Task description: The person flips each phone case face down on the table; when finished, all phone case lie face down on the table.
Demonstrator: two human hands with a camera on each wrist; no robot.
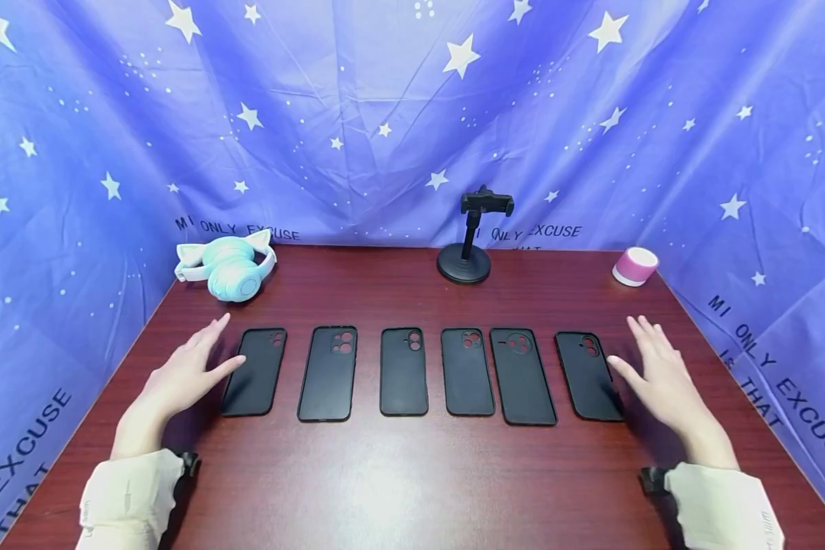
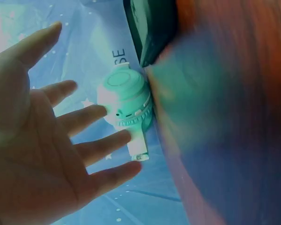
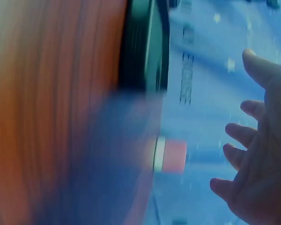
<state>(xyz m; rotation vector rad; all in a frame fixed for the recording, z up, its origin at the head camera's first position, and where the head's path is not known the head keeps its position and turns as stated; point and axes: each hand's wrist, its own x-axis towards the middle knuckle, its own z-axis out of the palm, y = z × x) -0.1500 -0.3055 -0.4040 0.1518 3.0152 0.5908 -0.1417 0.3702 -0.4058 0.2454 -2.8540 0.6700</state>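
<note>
Several black phone cases lie in a row across the table, each with its camera cutout at the far end. My left hand (image 1: 186,374) is over the table beside the leftmost phone case (image 1: 253,374), its thumb overlapping that case in the head view. Its fingers are spread and hold nothing, as the left wrist view shows of the left palm (image 2: 42,140). On the other side my right hand (image 1: 663,378) is near the rightmost phone case (image 1: 589,374), thumb toward it. Spread and holding nothing, the right hand (image 3: 267,140) also shows in the right wrist view.
Light blue cat-ear headphones (image 1: 232,267) rest at the back left. A black phone stand (image 1: 464,262) stands at the back, right of the middle. At the back right lies a pink and white cylinder (image 1: 635,267). A starry blue cloth (image 1: 357,114) hangs behind the table (image 1: 302,481).
</note>
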